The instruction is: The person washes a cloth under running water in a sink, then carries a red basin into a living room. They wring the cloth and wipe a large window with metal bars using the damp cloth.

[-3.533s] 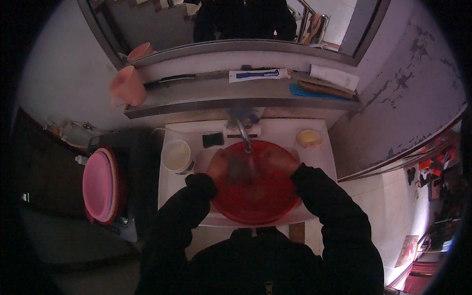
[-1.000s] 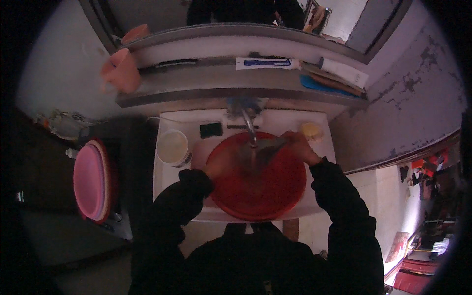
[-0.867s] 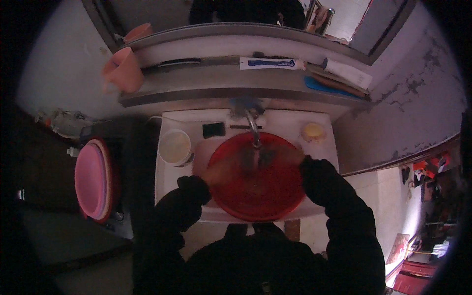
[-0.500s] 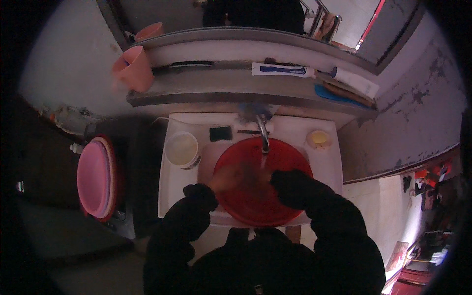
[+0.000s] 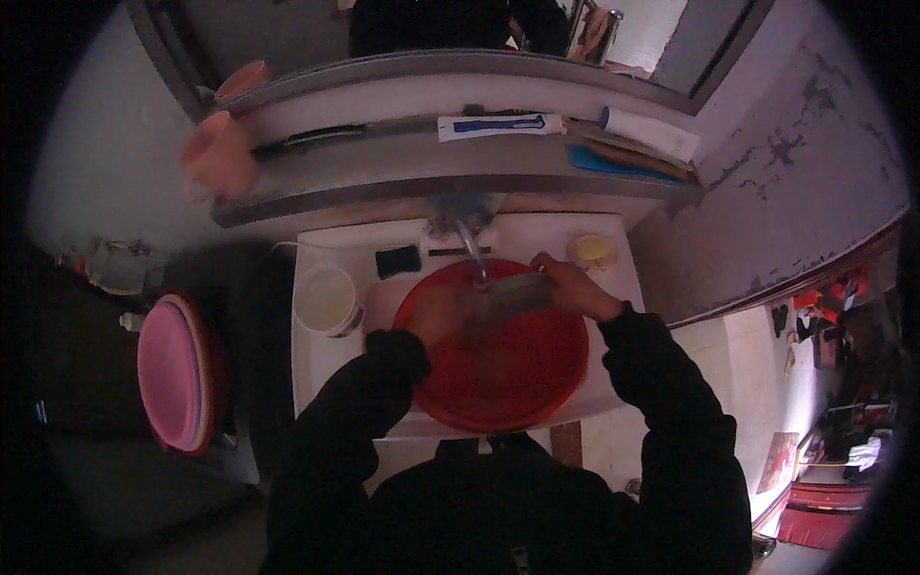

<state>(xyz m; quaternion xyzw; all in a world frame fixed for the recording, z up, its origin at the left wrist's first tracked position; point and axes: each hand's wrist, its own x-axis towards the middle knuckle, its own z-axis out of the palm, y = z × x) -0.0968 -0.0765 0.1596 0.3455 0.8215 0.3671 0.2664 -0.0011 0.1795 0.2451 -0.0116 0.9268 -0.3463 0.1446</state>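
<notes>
Well, right hand (image 5: 573,287) grips a grey object (image 5: 517,296) near the far edge of red basin (image 5: 517,383); blurred left hand (image 5: 441,314), can't tell.

left hand (image 5: 441,314) blurred, mirror (image 5: 297,36) cut off

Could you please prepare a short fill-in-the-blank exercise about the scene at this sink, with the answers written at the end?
1. The right hand holds a grey object over a basin whose colour is ____.
2. The dark sponge lies to the ____ of the tap.
3. Under the mirror, a pink cup is at the left end of the ____.

Missing words: red; left; shelf.
</notes>
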